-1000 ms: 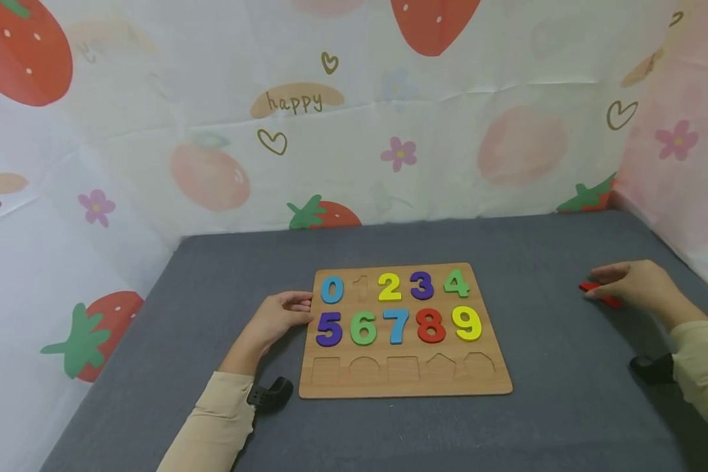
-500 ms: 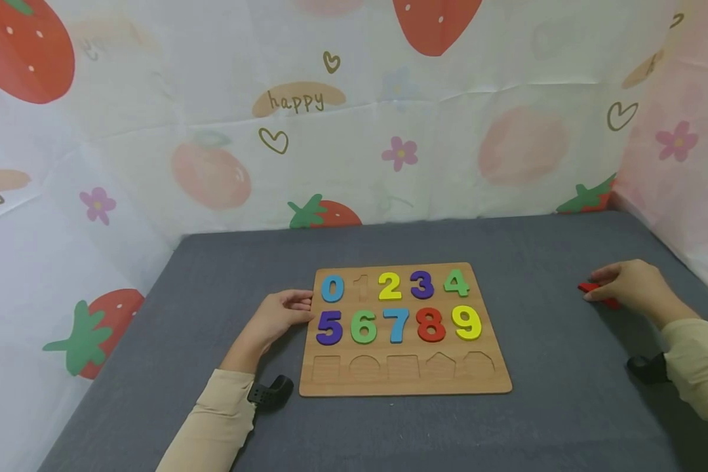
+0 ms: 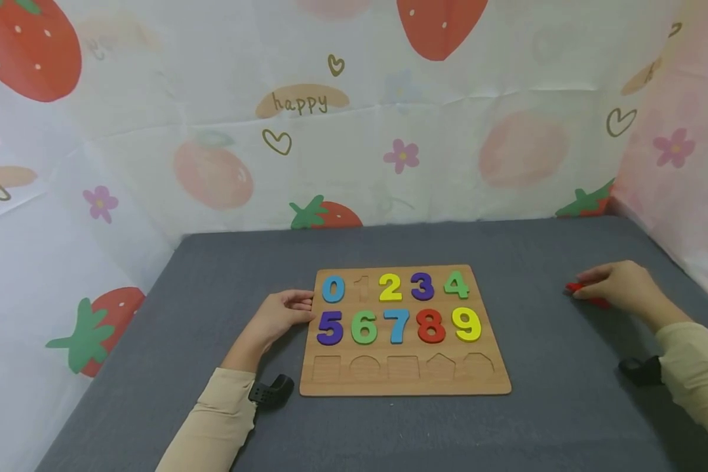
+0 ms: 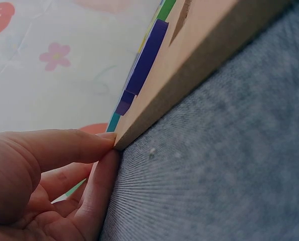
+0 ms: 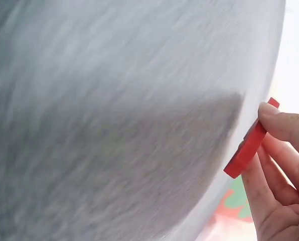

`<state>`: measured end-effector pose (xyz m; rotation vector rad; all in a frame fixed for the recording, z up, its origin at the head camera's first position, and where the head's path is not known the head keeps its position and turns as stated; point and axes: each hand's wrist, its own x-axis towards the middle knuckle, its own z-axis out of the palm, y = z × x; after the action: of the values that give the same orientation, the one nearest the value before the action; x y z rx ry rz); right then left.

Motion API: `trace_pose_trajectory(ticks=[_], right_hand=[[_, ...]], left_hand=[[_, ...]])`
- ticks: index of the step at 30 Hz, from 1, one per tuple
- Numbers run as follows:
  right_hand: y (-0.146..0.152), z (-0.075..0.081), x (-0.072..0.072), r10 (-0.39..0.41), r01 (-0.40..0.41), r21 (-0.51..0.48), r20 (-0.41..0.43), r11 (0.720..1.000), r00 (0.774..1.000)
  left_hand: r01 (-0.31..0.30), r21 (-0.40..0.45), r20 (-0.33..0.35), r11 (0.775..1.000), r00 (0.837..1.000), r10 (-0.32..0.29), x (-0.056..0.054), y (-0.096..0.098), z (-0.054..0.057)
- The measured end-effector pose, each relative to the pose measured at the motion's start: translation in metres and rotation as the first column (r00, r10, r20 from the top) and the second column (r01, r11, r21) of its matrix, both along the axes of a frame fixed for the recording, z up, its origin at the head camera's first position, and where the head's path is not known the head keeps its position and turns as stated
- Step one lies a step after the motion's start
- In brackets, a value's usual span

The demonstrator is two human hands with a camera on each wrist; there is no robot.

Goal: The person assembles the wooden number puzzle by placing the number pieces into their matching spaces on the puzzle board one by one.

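Note:
A wooden number puzzle board (image 3: pixel 404 387) lies on the dark grey cloth, with coloured digits in two rows; the slot of the 1 (image 3: pixel 361 288) is bare. At the board's left edge my left hand (image 3: pixel 280 319) pinches its rim between thumb and finger, close by the purple 5 (image 3: pixel 330 328). In the left wrist view the thumb (image 4: pixel 84 145) lies on that edge. Well to the right of the board, my right hand (image 3: pixel 628 288) pinches a red puzzle piece (image 5: pixel 247 150) between thumb and fingers. Its shape is partly hidden by the fingers.
Along the board's front runs a row of unfilled shape outlines (image 3: pixel 402 368). Grey cloth (image 3: pixel 537 314) spans the gap between board and right hand. A printed fabric backdrop (image 3: pixel 436 131) rises behind and at both sides.
My right hand has shifted slightly left toward the board with the red puzzle piece in its fingers. My left hand stays at the board's edge.

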<state>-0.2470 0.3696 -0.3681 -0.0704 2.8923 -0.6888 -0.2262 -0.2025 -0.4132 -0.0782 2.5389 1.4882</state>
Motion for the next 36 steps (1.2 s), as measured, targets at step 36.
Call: trace_pose_trajectory(ticks=[36], right_hand=[[-0.027,0.006,-0.010,-0.014,0.036,-0.173,0.128,0.984,0.992]], left_hand=[[0.001,0.009,0.007,1.000,1.000,-0.001,0.002,0.001,0.002]])
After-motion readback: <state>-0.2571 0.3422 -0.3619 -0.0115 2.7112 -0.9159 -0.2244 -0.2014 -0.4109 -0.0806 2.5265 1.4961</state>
